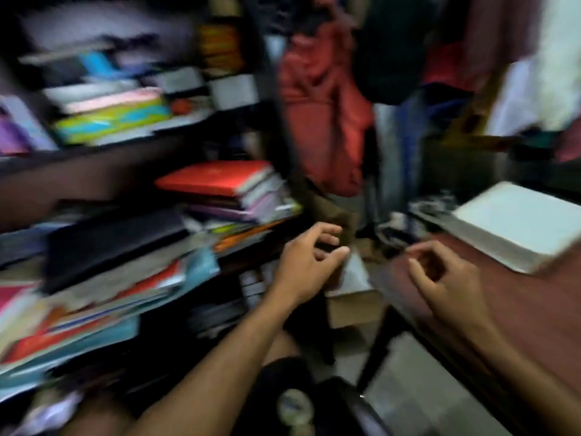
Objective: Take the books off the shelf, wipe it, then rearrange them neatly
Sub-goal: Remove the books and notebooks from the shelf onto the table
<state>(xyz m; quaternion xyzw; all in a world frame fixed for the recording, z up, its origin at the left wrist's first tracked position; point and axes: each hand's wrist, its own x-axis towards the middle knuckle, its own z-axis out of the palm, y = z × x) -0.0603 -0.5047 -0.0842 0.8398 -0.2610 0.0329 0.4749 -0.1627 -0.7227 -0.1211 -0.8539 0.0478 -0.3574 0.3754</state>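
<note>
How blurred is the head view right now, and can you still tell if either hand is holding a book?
Head view: heavy motion blur, worst over the book stacks at the left edge; lighting dim. The left hand and right hand are sharper, fingers loosely curled, apparently holding nothing. The red book is readable only as colour.

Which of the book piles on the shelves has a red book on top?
The pile on the middle shelf, nearest the left hand. Its top book is the red book, lying flat; the pile left of it is topped by a black book.

Home rm: bookshelf point(132, 152), hung clothes point(320, 99)
</note>
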